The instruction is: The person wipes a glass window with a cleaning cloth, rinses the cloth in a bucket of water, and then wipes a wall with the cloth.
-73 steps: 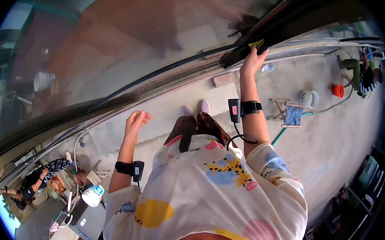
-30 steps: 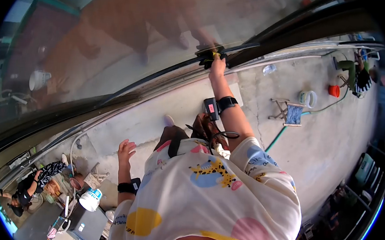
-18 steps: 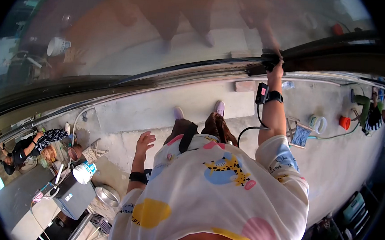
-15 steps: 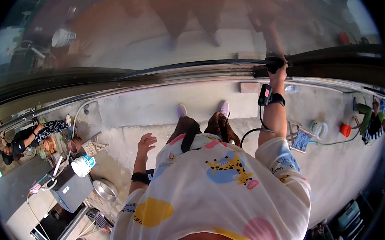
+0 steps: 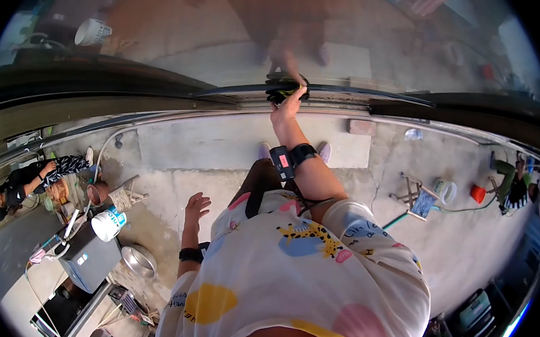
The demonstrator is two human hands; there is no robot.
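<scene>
My right hand [image 5: 289, 105] is closed on a dark, crumpled rag [image 5: 282, 89] with yellow-green bits, pressed along the dark window frame [image 5: 344, 92] at the foot of a reflective glass pane [image 5: 191, 44]. Its fingers are partly hidden by the rag. A black band with a small box sits on that forearm. Held low beside my body, my left hand [image 5: 197, 206] has its fingers apart and nothing in it.
At left are a white bucket [image 5: 109, 225], a metal basin [image 5: 139, 261], a grey cabinet [image 5: 91, 261] and a seated person [image 5: 28, 183]. To the right stand a folding stool [image 5: 422, 203], a white bucket [image 5: 445, 192], a red bucket [image 5: 478, 194] and another person [image 5: 514, 185]. A brick [image 5: 362, 127] lies below the frame.
My right hand has slid left along the frame with the rag, from the right side to near the middle. My left hand has shifted slightly left and stays free.
</scene>
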